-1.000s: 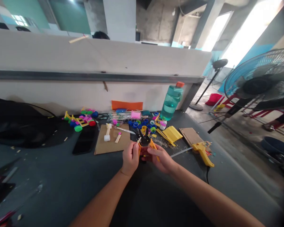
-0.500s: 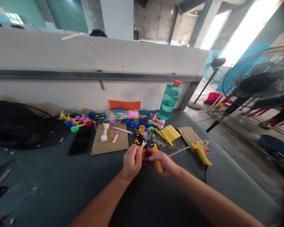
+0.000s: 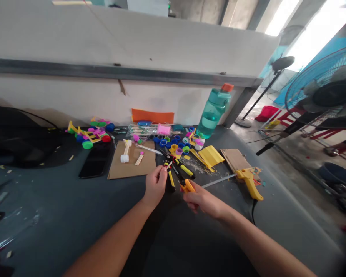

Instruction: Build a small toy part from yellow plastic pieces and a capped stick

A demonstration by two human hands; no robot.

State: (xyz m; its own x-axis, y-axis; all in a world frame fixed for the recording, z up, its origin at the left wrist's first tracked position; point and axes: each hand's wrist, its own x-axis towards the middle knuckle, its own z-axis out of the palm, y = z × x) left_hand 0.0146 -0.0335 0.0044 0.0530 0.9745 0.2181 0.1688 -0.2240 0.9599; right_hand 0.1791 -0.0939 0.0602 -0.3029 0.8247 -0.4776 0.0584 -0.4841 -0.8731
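My left hand is closed, pinching a short whitish stick between thumb and forefinger. My right hand grips orange-handled pliers, whose dark jaws point up and left, apart from the stick. Just beyond both hands, pliers with black and yellow handles lie on the dark table. Left of them, a cardboard sheet bears a stick piece with a white cap and short sticks with a pink tip.
Several coloured bottle caps lie behind the pliers, near a teal water bottle. A yellow glue gun rests at the right, its cable trailing forward. A phone and small coloured wheeled models are at the left.
My hands have moved apart, the left slightly left and the right pliers away from the stick. The pliers' handles have come closer together. The view has tilted down.
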